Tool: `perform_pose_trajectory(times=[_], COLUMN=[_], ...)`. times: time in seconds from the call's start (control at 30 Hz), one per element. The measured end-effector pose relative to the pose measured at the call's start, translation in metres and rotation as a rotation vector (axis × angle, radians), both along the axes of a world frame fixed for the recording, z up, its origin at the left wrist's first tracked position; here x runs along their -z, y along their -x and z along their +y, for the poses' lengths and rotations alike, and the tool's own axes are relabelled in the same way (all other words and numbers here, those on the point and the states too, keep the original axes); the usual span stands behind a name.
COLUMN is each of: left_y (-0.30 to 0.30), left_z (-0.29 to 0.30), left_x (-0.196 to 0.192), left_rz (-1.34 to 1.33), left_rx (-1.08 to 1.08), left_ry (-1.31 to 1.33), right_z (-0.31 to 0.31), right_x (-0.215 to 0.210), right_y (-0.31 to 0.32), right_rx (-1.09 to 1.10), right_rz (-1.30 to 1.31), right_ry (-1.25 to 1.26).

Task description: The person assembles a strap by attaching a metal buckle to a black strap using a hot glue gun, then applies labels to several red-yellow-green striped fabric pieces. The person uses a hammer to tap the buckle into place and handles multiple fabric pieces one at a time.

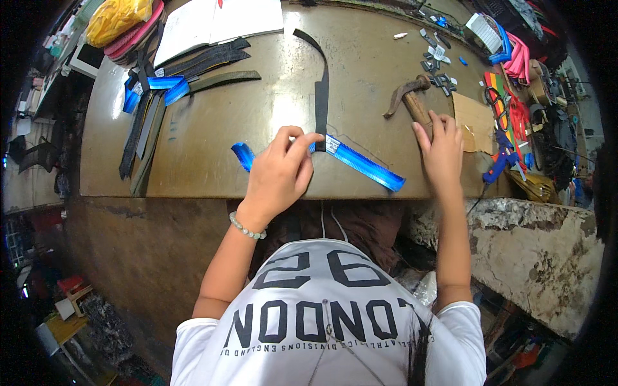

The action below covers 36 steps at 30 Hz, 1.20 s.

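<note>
My left hand (278, 166), a beaded bracelet at its wrist, is closed at the table's near edge. Its thumb and index finger pinch the spot where a black webbing strap (320, 103) meets a shiny blue ribbon (367, 168). The strap runs away from me and curves left at its far end. One end of the ribbon slants to the right; the other shows left of my hand, and its middle is hidden. To the right, my right hand (444, 149) has its fingers around the wooden handle of a hammer (417, 108). The hammer's metal head lies farther off.
At left lies a pile of black straps (206, 59) with another blue ribbon (168, 83), beside an open notebook (225, 22). Small dark clips (438, 64) are scattered at the far right. Nearer are a cardboard piece (473, 119) and a blue glue gun (501, 162).
</note>
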<state>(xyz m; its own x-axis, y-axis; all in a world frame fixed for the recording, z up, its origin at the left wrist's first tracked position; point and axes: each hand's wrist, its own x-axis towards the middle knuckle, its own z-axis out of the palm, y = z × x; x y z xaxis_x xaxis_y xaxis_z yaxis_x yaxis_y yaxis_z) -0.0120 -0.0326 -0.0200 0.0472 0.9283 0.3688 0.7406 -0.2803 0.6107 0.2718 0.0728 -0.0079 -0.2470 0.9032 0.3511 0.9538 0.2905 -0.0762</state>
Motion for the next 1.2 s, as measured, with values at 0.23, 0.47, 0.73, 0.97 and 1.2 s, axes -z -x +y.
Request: perform_pose_trajectory(times=[0.23,0.47,0.73,0.97,1.2], left_y=[0.007,0.009,0.002,-0.033,-0.015], left_z=[0.005,0.002,0.008,0.013,0.015], left_x=[0.015,0.023,0.005,0.004,0.017], left_rz=[-0.291,-0.353,-0.224,0.186,-0.052], left_rx=[-0.046,0.011,-0.134,-0.245,-0.148], left_ry=[-0.088,-0.029,0.072,-0.014,-0.044], right_z=[-0.055,-0.080,-0.074,-0.039,-0.033], right_x=[-0.053,-0.042,-0.040,0.001,0.036], right_y=[0.053,0.073,0.058,0.005,-0.021], right_rx=[-0.027,-0.164,-0.246,0.132,0.210], right_rz=[0.708,0.575,0.484,0.160,0.041], right_ry=[0.374,0.541,0.724,-0.095,-0.207])
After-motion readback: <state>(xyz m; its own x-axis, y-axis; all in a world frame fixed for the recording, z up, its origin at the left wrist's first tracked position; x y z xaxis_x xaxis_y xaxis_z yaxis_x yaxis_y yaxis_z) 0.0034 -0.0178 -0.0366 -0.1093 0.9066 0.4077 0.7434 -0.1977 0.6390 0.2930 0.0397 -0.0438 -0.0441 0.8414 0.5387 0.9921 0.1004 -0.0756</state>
